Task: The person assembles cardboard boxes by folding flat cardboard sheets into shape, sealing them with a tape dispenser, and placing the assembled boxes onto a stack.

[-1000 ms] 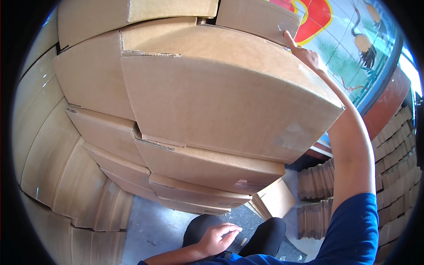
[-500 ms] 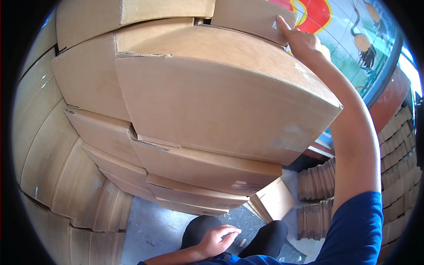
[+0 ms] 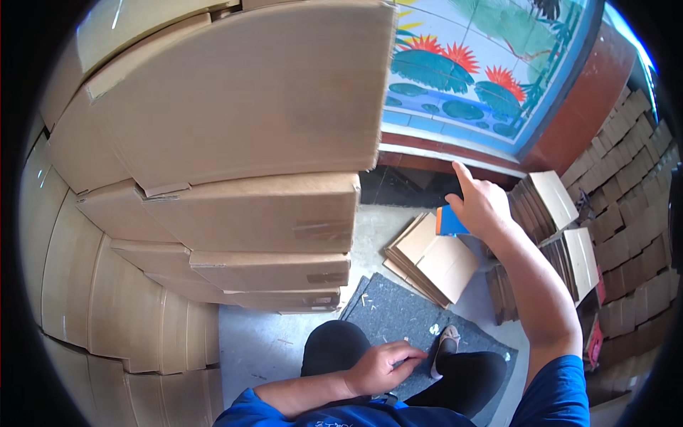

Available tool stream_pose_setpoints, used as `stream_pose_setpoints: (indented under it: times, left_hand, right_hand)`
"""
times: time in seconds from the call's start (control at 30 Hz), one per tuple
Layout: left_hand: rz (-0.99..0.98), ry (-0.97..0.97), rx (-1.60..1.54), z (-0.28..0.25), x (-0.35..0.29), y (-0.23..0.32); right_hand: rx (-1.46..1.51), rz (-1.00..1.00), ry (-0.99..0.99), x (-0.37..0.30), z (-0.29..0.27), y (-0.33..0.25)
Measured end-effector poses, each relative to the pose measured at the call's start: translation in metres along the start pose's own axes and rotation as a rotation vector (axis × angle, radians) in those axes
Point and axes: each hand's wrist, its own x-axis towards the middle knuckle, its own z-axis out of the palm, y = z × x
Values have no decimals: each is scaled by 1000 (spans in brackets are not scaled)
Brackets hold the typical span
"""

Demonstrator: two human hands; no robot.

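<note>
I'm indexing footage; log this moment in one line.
right hand: index extended, blue-orange object alongside, grip unclear | left hand: loosely open | cardboard boxes: stacked left

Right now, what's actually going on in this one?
A person's right hand is stretched forward, index finger extended, and appears beside a pile of flattened cardboard. A blue-and-orange item shows just below its thumb; whether it is held is unclear. The left hand is close to the body, fingers bent, nothing visible in it. Stacked cardboard boxes stand to the left.
</note>
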Motion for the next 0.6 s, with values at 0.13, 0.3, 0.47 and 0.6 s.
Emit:
stream_pose_setpoints:
  times: [0.13,0.3,0.47,0.6]
  left_hand:
    - [153,-211,59,21,26,22]
    - [268,-606,291,59,72,16]
    - [-152,-1181,725,97,130,-25]
    - [-334,-1137,923,125,165,-122]
  right_hand:
    - [126,215,-181,-119,64,48]
    - [285,390,-214,-236,89,87]
    - [516,571,-213,-299,102,104]
    - [725,743,-138,-332,122,126]
